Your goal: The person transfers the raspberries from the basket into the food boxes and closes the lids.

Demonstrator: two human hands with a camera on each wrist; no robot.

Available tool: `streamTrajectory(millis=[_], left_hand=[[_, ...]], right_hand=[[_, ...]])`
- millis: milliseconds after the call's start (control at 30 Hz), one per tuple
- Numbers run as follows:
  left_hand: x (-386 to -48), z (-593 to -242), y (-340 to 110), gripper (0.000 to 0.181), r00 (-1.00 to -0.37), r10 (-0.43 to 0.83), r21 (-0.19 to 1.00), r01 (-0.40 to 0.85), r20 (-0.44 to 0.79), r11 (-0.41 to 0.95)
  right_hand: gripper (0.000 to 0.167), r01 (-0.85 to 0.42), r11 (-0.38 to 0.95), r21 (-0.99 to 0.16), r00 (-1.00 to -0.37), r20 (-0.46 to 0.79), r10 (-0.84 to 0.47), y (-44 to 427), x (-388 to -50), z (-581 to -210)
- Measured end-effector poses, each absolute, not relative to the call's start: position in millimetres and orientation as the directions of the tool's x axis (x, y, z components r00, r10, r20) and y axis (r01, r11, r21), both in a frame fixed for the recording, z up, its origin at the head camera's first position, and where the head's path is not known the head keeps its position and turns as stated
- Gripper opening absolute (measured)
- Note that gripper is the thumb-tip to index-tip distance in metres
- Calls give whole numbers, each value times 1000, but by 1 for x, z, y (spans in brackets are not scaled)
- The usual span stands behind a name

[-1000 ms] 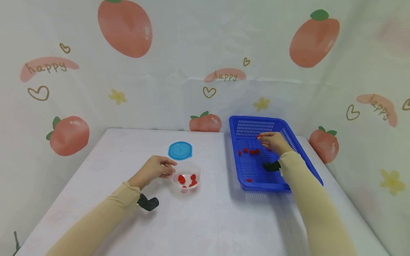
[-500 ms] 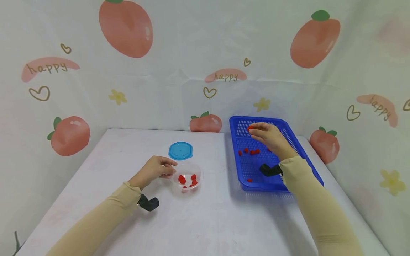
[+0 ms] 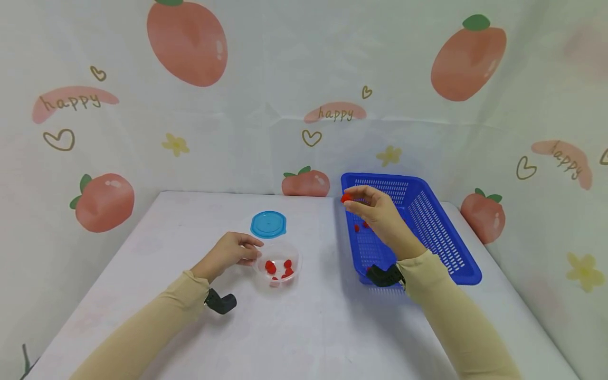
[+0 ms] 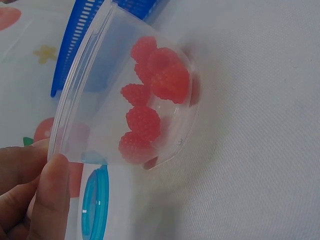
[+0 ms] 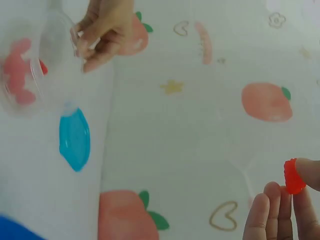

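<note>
My left hand (image 3: 228, 253) pinches the rim of a clear plastic container (image 4: 102, 107) between thumb and fingers. The container stands on the white table at the middle, with several raspberries (image 4: 143, 123) on its bottom. Over the left side of the blue basket (image 3: 444, 235), my right hand (image 3: 380, 217) holds one bright red raspberry (image 5: 294, 177) between thumb and fingertips. More raspberries (image 3: 357, 228) lie on the basket's floor, some of them hidden behind the right hand and wrist.
A light blue lid (image 3: 268, 225) lies flat on the table just behind the container. White cloth (image 3: 228, 153) printed with fruit and flowers hangs behind the table and along its sides. Black cameras (image 3: 221, 302) are worn on both wrists.
My right hand has moved left with its raspberry, from the middle of the basket to above its left edge. The left hand and container have stayed in place.
</note>
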State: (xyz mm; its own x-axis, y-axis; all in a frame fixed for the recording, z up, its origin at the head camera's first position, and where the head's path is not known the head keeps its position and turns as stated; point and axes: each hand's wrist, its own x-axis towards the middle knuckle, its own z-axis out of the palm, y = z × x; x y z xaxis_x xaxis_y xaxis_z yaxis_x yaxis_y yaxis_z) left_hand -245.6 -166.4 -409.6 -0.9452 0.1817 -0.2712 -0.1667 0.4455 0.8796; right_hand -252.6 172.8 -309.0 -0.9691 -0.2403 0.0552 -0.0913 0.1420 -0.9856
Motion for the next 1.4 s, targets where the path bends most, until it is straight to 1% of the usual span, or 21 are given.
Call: streamTrajectory(millis=[133, 300, 600, 833, 933, 1167, 1400], left_hand=[[-246, -410, -167, 31, -945, 177, 880, -173, -275, 443], [-246, -410, -167, 31, -945, 180, 881, -172, -274, 441], [-245, -410, -168, 30, -943, 193, 888, -167, -271, 429], [-246, -411, -167, 33, -944, 189, 883, -164, -270, 440], [-247, -411, -167, 35, -943, 182, 880, -173, -277, 443], [-246, -411, -167, 35, -944, 185, 884, -171, -274, 435], [-247, -411, -167, 35, -942, 183, 883, -179, -281, 433]], right_hand=[[31, -120, 153, -981, -962, 77, -262, 158, -245, -316], [33, -123, 109, -986, -951, 85, -297, 139, -235, -327], [30, -104, 150, -983, -937, 47, -347, 112, -220, -350], [30, -101, 116, -988, -915, 47, -401, 98, -216, -378], [32, -84, 131, -988, -911, 23, -413, 95, -217, -390], [30, -2, 189, -982, -919, -73, -387, 89, -223, -413], [28, 12, 247, -969, -921, -106, -374, 87, -225, -423]])
